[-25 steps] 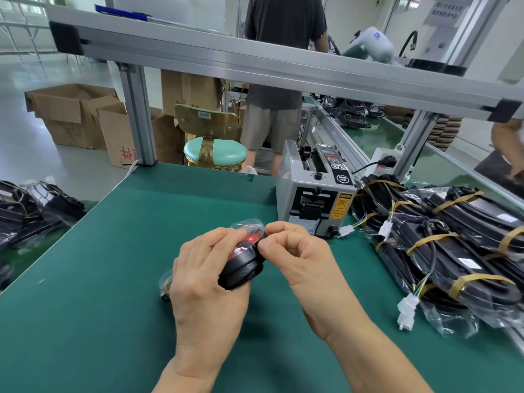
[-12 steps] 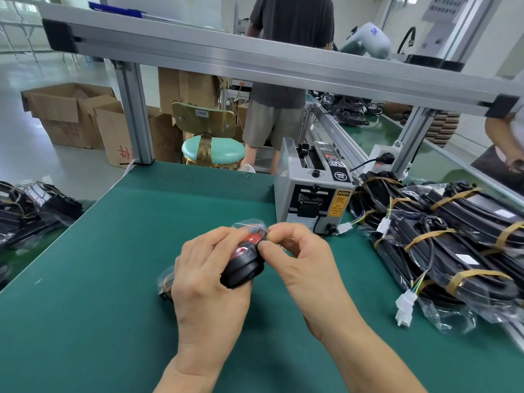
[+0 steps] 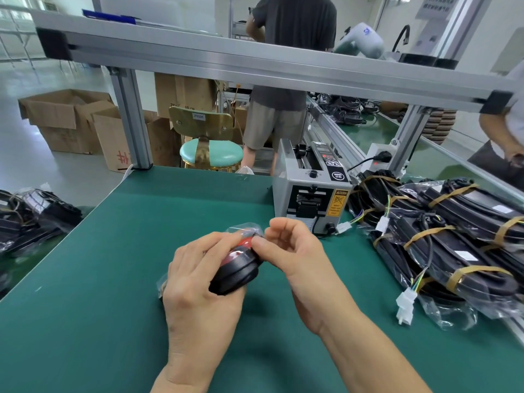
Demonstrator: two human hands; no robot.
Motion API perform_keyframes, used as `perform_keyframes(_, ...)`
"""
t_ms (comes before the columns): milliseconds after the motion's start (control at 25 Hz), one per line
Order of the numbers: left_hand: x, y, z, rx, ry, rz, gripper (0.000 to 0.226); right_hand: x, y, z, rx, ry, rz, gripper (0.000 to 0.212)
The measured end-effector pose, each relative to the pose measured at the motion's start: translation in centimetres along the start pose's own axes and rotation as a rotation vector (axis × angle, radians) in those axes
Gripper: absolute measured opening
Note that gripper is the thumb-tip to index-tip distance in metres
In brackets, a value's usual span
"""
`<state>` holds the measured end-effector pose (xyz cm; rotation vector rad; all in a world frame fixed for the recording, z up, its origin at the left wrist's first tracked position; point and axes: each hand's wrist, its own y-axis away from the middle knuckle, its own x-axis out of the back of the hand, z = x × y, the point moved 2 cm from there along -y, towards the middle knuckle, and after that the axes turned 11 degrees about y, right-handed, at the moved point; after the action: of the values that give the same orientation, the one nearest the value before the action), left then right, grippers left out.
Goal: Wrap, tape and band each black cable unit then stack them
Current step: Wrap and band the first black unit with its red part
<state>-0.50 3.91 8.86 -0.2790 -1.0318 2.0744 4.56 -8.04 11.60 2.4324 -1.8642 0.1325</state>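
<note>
We've only got our two arms in shot here, nothing else of us. Both are bare from the bottom edge of the frame right up to the fingers: no sleeves, no gloves. Our left hand [image 3: 198, 282] has no ring, watch or strap on it that we can see, and the same goes for our right hand [image 3: 295, 256]. Nails that show look short and plain, with no polish.

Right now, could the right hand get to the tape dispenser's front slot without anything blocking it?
Probably yes. The right hand pinches the bag on the black cable unit, and bare green mat lies between it and the tape dispenser just behind. It would have to let go first.
</note>
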Motion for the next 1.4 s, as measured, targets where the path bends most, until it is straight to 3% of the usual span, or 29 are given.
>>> perform_keyframes(120,0.5,-0.1,-0.2,-0.004,0.056,-0.006,0.056,0.6,-1.2,0.8,0.013,-0.020,0.052,0.028)
perform_keyframes(200,1.5,-0.6,-0.8,0.109,0.196,0.039,0.059,2.2,-1.6,1.5,0.057,0.022,0.121,0.027)
perform_keyframes(240,1.9,-1.0,-1.3,0.196,0.299,0.070,0.061,3.2,-1.7,1.6,0.098,0.075,0.082,0.036)
perform_keyframes(320,2.1,-1.3,-2.5,0.375,0.587,0.167,0.064,4.0,-1.9,1.6,0.165,0.287,-0.178,0.072)
perform_keyframes(400,1.8,-0.9,-3.4,0.507,0.887,0.234,0.052,3.5,-2.1,1.8,0.220,0.475,-0.370,0.088)
perform_keyframes(480,1.6,-0.1,-4.0,0.618,1.033,0.195,0.050,2.8,-2.6,1.7,0.271,0.601,-0.323,0.074)
perform_keyframes(560,2.5,0.4,-4.8,0.710,1.090,0.058,0.056,2.9,-3.1,1.2,0.352,0.778,-0.213,0.061)
perform_keyframes(640,4.2,0.2,-5.3,0.741,1.043,-0.043,0.059,3.2,-3.6,1.0,0.483,1.073,-0.134,0.062)
perform_keyframes(760,5.6,-1.2,-5.3,0.665,0.715,-0.127,0.052,2.5,-3.9,1.4,0.570,1.332,-0.122,0.065)
perform_keyframes(920,3.6,-2.7,-3.9,0.686,0.403,-0.290,0.027,1.8,-4.0,1.3,0.566,1.315,-0.179,0.066)
perform_keyframes(1000,2.9,-2.8,-3.6,0.707,0.319,-0.328,0.025,1.8,-3.7,1.2,0.573,1.310,-0.186,0.066)
perform_keyframes(1160,2.8,-1.8,-3.5,0.703,0.321,-0.204,0.019,2.2,-3.1,0.9,0.541,1.228,-0.244,0.067)
perform_keyframes(1400,2.4,-1.4,-3.4,0.590,0.150,-0.116,0.018,1.7,-3.3,0.4,0.475,1.004,-0.183,0.030)
